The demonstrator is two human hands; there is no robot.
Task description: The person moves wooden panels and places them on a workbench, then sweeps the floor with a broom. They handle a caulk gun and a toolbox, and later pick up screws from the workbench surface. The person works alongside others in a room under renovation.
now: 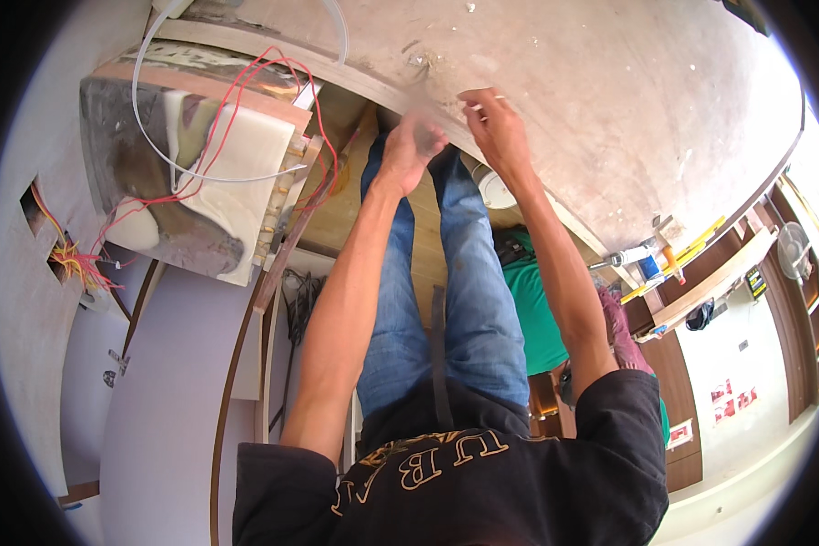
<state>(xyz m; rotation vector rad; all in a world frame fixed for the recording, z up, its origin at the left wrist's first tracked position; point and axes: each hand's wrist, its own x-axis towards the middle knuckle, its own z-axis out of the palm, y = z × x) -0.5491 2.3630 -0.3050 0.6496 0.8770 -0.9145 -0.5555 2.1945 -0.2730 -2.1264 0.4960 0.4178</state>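
Note:
My left hand (411, 153) is raised over the near edge of a wide, dusty, pale board (591, 118). Its fingers are smeared by motion, so their grip is unclear. To its right, my right hand (499, 127) hovers at the same edge with fingers bent. A small whitish sliver shows among those fingers, too little of it to name. Just beyond my hands, a rough crumbly patch (419, 60) marks the board.
Red wires (237, 100) and a white cable (139, 118) loop over a stained block (168, 182) at left. More wires (73, 264) spill from a wall opening. A person in green (532, 309) is below my right arm. Tools (651, 264) lie along the board's right edge.

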